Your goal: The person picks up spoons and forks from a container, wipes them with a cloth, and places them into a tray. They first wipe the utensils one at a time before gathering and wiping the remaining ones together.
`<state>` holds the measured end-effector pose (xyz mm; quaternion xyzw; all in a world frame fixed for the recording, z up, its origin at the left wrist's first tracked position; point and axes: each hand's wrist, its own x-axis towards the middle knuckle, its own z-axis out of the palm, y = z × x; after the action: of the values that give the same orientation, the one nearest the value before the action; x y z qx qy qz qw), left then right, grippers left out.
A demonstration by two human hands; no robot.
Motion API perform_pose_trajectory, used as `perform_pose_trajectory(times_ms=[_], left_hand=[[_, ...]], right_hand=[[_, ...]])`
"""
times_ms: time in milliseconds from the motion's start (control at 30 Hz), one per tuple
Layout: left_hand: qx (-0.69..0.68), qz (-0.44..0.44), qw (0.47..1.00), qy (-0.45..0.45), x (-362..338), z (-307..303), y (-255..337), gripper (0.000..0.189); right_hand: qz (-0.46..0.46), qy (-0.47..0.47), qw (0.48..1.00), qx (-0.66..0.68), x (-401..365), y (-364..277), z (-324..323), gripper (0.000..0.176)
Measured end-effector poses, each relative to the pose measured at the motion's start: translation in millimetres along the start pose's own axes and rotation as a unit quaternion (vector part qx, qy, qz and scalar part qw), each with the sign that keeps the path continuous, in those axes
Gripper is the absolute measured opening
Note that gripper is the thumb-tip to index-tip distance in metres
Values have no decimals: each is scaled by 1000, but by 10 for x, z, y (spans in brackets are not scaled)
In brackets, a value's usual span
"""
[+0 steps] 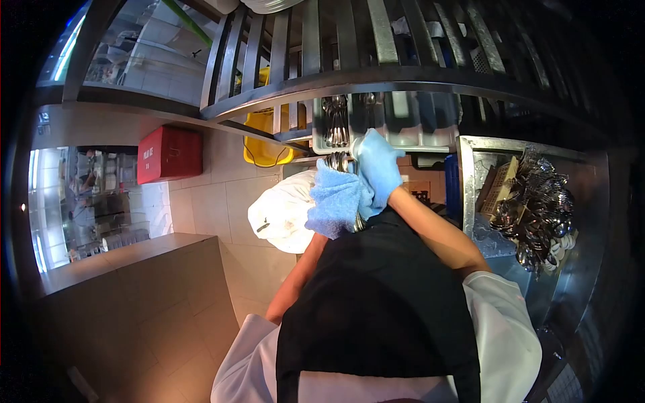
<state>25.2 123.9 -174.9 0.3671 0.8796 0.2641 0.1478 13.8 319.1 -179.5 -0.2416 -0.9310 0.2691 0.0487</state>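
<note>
My left hand (327,234) is mostly hidden beneath a light blue cloth (334,199). Out of the cloth, at both ends, stick the metal ends of a bundle of cutlery (337,161), gripped inside it. My right hand (380,165), in a blue glove, is right beside the bundle at the front edge of a grey cutlery tray (430,148). Its fingers look curled, and what they hold, if anything, is hidden. In the tray's left compartment lies a stack of spoons (336,121), with a few more pieces (368,101) in the compartment beside it.
A slatted metal rack (349,86) spans above the tray. On the right, a metal-edged basin (468,195) holds a heap of cutlery (537,208) and a beige basket (498,185). A white bag (282,208), a yellow bin (269,153) and a red box (170,154) are to the left.
</note>
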Motion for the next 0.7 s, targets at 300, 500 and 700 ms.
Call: perform_pose_trajectory(times_ms=[300,500,700], left_hand=[[-40,-72,993,-80,9,-104,80,47],[30,-27,998,-37,41,-126,136,47],[63,-29,997,-30,23,-149,183,47]], right_hand=[[-305,-11,943,-134,261,16,-506,19],[8,-92,953,288,205,-182,-978,19],[-32,-180,983,-28,44,-66,-751,25]])
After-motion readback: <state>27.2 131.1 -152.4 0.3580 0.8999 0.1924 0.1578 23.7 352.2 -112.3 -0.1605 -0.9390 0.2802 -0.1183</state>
